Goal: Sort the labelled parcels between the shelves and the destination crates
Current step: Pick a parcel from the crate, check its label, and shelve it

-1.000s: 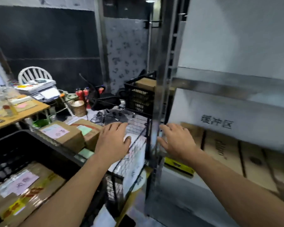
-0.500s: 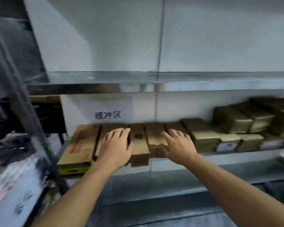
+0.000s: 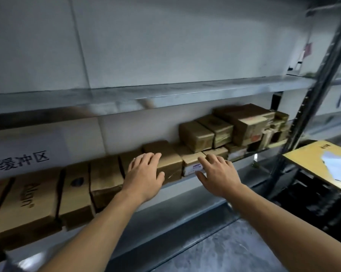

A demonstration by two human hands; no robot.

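Along the shelf (image 3: 248, 163), right of the 缓冲区 sign (image 3: 23, 160), roughly seven cardboard parcels (image 3: 75, 193) stand in a row. The left hand (image 3: 144, 173) lies flat, fingers spread, over a plain parcel (image 3: 171, 163). The right hand (image 3: 218, 174), equally spread and gripping nothing, reaches the white-labelled parcel (image 3: 192, 166). Read that label before clasping both ends (three bigger parcels sit stacked further right; others blur).

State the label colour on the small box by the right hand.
The label is white with faint bluish print; head view.
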